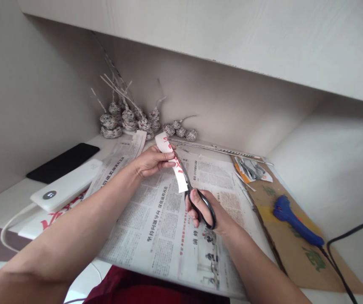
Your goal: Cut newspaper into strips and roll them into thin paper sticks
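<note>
Between the thumb and fingers of my left hand (154,160) is a white paper strip (180,181) with red lettering. My right hand (205,207) grips a pair of scissors (211,213) by its black handles. The blades point up and away along the strip's right edge, partly hidden behind the paper and my left fingers. Whether the blades are parted I cannot tell. Both hands are above a newspaper sheet (156,249) spread on the table.
Woven paper gourd shapes (129,120) and small woven balls (181,131) stand at the back wall. On the left lie a white power bank (67,185) and a black phone-like slab (63,162). A blue glue gun (298,221) rests on cardboard (282,253) at right. A shelf (200,29) overhangs.
</note>
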`<state>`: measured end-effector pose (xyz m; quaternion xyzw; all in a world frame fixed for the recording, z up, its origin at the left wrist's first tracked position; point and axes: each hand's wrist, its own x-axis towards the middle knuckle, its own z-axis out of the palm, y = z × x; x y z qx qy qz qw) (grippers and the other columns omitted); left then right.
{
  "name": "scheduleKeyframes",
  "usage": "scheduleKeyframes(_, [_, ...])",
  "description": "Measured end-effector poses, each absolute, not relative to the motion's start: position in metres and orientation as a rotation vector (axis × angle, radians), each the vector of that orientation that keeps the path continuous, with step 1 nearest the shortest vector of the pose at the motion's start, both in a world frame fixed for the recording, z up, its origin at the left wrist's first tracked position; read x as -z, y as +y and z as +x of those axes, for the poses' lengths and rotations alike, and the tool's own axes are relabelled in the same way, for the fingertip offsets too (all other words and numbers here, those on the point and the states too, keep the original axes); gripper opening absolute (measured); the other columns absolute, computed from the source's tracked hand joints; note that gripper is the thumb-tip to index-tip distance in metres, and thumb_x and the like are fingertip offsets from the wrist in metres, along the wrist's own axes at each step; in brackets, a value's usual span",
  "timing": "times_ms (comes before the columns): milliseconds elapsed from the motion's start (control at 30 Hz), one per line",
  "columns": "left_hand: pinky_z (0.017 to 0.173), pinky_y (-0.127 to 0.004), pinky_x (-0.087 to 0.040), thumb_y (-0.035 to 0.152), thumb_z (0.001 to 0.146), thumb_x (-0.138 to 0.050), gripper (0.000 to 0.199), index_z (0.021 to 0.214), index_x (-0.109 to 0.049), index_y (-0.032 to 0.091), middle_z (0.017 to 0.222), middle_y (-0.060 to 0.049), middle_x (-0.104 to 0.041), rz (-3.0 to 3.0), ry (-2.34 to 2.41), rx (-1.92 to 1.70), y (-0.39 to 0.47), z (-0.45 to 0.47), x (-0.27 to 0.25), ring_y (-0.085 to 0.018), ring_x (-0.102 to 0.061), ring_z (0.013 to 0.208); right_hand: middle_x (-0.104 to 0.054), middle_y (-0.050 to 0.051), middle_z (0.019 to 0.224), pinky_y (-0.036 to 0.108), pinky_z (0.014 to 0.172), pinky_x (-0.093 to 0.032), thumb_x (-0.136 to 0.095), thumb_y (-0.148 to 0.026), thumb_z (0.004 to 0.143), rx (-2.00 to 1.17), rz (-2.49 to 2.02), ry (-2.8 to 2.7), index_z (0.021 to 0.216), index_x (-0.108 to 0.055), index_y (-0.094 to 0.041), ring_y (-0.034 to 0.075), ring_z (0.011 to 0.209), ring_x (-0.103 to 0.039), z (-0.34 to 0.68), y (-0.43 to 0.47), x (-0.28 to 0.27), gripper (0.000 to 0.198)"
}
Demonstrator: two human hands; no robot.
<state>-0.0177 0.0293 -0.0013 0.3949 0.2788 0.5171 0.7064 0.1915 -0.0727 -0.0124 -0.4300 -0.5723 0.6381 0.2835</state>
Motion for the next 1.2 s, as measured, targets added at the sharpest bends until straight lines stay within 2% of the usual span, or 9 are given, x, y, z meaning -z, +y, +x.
scheduleKeyframes(267, [0.058, -0.02, -0.06, 0.0, 0.064, -0.077, 0.031, 0.089, -0.064, 0.012, 0.073, -0.002, -0.069, 0.914, 0.587, -1.114, 0.0264, -0.0099, 0.0061, -0.015, -0.07, 0.067, -0.05, -0.002, 0.062, 0.022, 0.05, -0.042, -0.041, -0.07, 0.084, -1.699, -1.041, -1.588, 0.078, -0.056, -0.014, 0.008, 0.048, -0.049, 0.1946, -0.0715, 0.0157, 0.057])
scheduleKeyframes(633, [0.056, -0.019, -0.059, -0.001, 0.061, -0.078, 0.032, 0.088, -0.064, 0.012, 0.071, -0.002, -0.069, 0.918, 0.583, -1.151, 0.0257, -0.0097, 0.0025, -0.015, -0.069, 0.064, -0.041, -0.006, 0.048, 0.019, 0.034, -0.036, -0.045, -0.075, 0.077, -1.688, -1.102, -1.526, 0.066, -0.05, -0.017, 0.006, 0.034, -0.04, 0.1939, -0.0721, 0.0157, 0.059])
scheduleKeyframes(767, [0.055, -0.023, -0.06, 0.003, 0.069, -0.074, 0.021, 0.086, -0.064, 0.011, 0.07, -0.003, -0.068, 0.883, 0.565, -1.182, 0.0261, -0.0115, 0.0005, -0.016, -0.069, 0.063, -0.04, -0.007, 0.045, 0.018, 0.029, -0.032, -0.055, -0.075, 0.07, -1.623, -1.194, -1.492, 0.061, -0.047, -0.018, 0.005, 0.031, -0.037, 0.1905, -0.0722, 0.0143, 0.059])
scheduleKeyframes(867, [0.053, -0.029, -0.061, 0.016, 0.082, -0.065, 0.006, 0.085, -0.064, 0.011, 0.071, -0.006, -0.069, 0.83, 0.553, -1.186, 0.0276, -0.0141, -0.0014, -0.019, -0.07, 0.064, -0.04, -0.007, 0.044, 0.018, 0.029, -0.034, -0.056, -0.075, 0.068, -1.621, -1.221, -1.492, 0.059, -0.046, -0.018, 0.005, 0.032, -0.035, 0.1899, -0.0721, 0.0138, 0.059])
scheduleKeyframes(933, [0.053, -0.03, -0.061, 0.021, 0.086, -0.061, 0.01, 0.085, -0.064, 0.011, 0.073, -0.008, -0.069, 0.817, 0.554, -1.163, 0.0283, -0.0155, -0.0026, -0.021, -0.071, 0.066, -0.04, -0.007, 0.045, 0.018, 0.03, -0.035, -0.055, -0.075, 0.07, -1.619, -1.201, -1.523, 0.061, -0.046, -0.017, 0.005, 0.033, -0.036, 0.1905, -0.0721, 0.0135, 0.059])
scheduleKeyframes(1200, [0.053, -0.024, -0.06, 0.014, 0.078, -0.07, 0.008, 0.082, -0.068, 0.007, 0.073, -0.009, -0.07, 0.863, 0.562, -1.087, 0.0259, -0.0104, 0.0026, -0.021, -0.071, 0.068, -0.048, -0.003, 0.062, 0.019, 0.04, -0.039, -0.055, -0.067, 0.077, -1.604, -1.103, -1.573, 0.076, -0.052, -0.016, 0.006, 0.044, -0.044, 0.1932, -0.0711, 0.0143, 0.051])
